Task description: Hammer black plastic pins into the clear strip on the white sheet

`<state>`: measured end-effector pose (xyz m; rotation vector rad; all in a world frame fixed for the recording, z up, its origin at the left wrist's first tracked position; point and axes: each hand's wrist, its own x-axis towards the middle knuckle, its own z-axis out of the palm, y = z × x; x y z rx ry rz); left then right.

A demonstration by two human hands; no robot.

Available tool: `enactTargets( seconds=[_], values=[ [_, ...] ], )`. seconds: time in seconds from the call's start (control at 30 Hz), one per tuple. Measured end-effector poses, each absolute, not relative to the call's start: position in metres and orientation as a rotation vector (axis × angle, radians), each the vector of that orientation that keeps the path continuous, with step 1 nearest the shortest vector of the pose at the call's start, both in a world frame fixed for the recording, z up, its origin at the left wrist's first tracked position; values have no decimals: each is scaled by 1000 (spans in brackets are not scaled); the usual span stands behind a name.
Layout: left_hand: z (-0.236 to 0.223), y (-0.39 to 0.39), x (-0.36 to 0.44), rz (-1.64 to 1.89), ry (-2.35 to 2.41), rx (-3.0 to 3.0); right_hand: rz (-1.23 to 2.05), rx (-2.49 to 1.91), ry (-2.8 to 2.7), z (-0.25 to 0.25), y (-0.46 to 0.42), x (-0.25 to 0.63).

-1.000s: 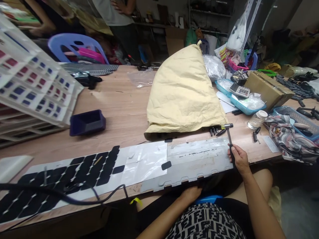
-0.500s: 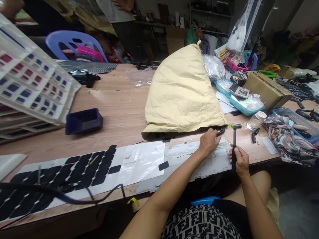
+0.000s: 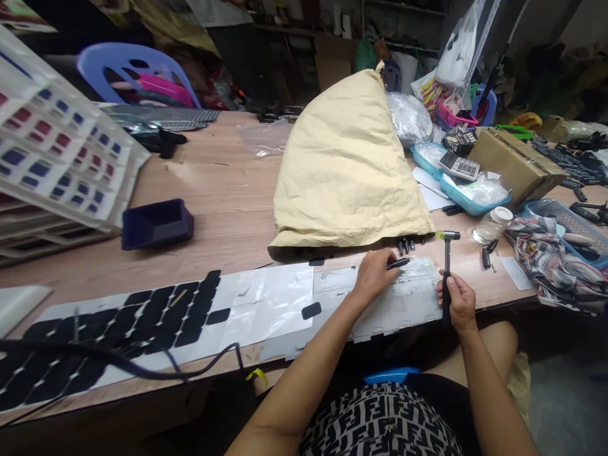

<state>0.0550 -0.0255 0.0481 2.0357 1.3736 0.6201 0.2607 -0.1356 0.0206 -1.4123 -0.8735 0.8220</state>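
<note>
My left hand is closed on a slim black pen-shaped piece, just above a grey-white board at the table's front edge. What exactly the piece is cannot be made out. A small hammer stands upright in my right hand, the fingers wrapped round its black handle. Its head is metal with a yellow-green tip. Several small dark pieces lie between the board and a big cream sack. Two more black pieces rest right of the hammer.
On the left are a white plastic crate, a dark blue bin and a white sheet with black pads. A clear jar, blue baskets, a carton and a patterned cloth crowd the right. A person stands behind.
My left hand has moved left and slightly nearer me with the black piece, away from the sack's edge, uncovering the small dark pieces there. My right hand holds the hammer almost unmoved.
</note>
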Motion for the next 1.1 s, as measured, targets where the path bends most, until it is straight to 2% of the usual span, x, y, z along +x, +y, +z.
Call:
enactTargets(
  seconds=[0.23, 0.43, 0.63, 1.1],
  values=[
    [9, -21, 12, 770, 1380, 1964, 761, -1551, -1142, 30, -140, 256],
    [11, -21, 18, 782, 1395, 1967, 441, -1659, -1722, 42, -155, 234],
    [12, -20, 18, 768, 1404, 1931, 234, -1624, -1847, 45, -156, 219],
    [13, -20, 19, 760, 1430, 1928, 394, -1634, -1886, 54, -153, 202]
  ],
)
